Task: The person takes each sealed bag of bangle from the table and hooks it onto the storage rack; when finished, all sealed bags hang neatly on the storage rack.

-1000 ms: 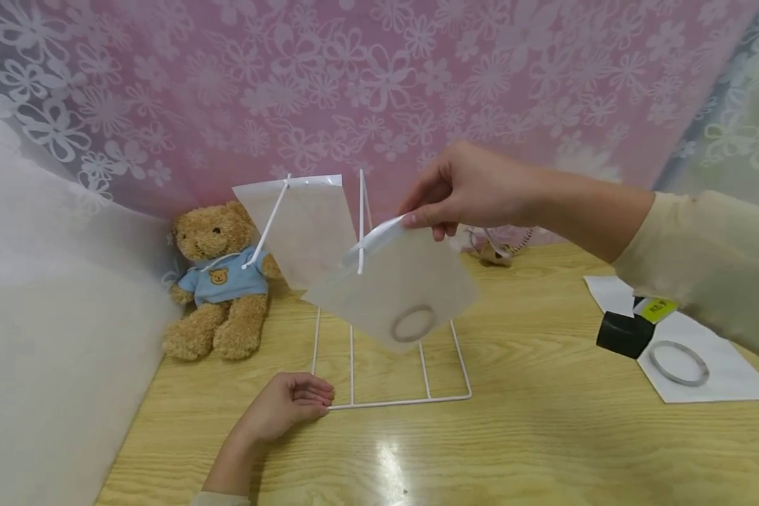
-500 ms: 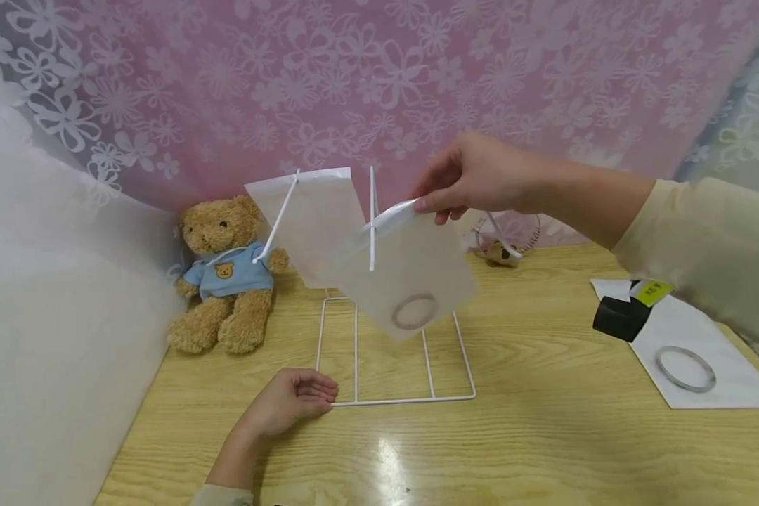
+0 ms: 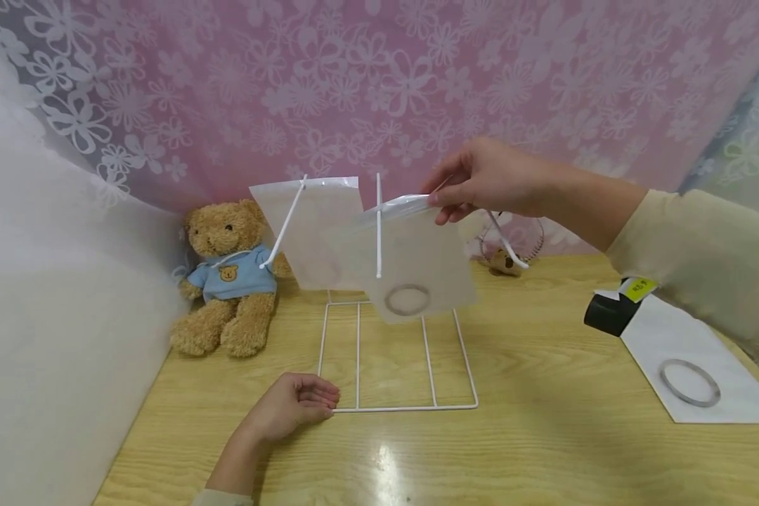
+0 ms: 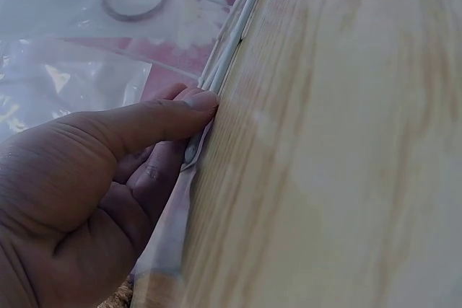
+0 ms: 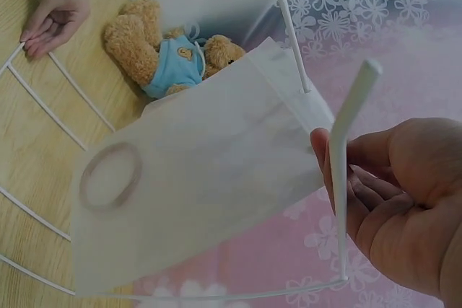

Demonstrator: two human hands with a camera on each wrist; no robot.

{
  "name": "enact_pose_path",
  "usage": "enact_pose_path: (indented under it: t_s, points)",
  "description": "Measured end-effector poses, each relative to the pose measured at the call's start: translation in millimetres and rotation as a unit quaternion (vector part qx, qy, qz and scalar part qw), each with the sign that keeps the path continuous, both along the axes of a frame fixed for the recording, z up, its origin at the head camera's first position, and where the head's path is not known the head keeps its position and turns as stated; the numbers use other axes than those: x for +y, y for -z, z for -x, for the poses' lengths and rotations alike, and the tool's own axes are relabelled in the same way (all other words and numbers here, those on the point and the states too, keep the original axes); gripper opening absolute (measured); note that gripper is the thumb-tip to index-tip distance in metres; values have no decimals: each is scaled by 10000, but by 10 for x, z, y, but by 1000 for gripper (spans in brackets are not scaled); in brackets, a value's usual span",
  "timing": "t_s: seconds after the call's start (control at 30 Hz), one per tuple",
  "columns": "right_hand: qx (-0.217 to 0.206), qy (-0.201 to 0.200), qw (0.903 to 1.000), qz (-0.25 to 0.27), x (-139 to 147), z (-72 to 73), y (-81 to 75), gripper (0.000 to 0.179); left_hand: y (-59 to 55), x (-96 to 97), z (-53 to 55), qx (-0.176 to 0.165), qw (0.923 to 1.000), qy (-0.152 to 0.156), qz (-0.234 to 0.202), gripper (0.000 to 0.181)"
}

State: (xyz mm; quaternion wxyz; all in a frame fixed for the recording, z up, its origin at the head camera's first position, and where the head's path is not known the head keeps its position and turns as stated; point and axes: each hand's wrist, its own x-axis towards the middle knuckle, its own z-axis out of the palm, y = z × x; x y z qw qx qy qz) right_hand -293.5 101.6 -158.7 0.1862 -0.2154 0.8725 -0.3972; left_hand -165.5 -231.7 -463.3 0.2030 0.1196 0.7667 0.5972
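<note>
Translucent bag (image 3: 424,253) with a ring (image 3: 407,313) showing through, held at the middle prong (image 3: 379,246) of a white wire rack (image 3: 405,409).

The right hand's (image 3: 487,179) fingers are closed in a pinch on the bag's top corner; the left hand's (image 3: 294,404) fingers grip the rack's near left base corner. A second bag (image 3: 325,239) hangs at the left prong (image 3: 284,221). Beneath lies a wood-grain desk (image 3: 544,337) — yellowish, with glare in the foreground. A teddy bear (image 3: 239,275) in blue sits back left; a flat white packet or sheet (image 3: 743,376) lies right. Behind — a pink curtain (image 3: 405,84) patterned with white flowers.
</note>
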Motion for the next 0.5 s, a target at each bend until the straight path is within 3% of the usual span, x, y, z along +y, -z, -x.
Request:
enact_pose_path:
  t_s: [0.3,0.5]
  points:
    - [-58,83,9999,18,14,158,69,31,22,-17,-9,-225,9997,-61,-65,31]
    - [-159,192,9990,375,14,253,94,31,11,-11,-9,-157,9998,-45,-64,31]
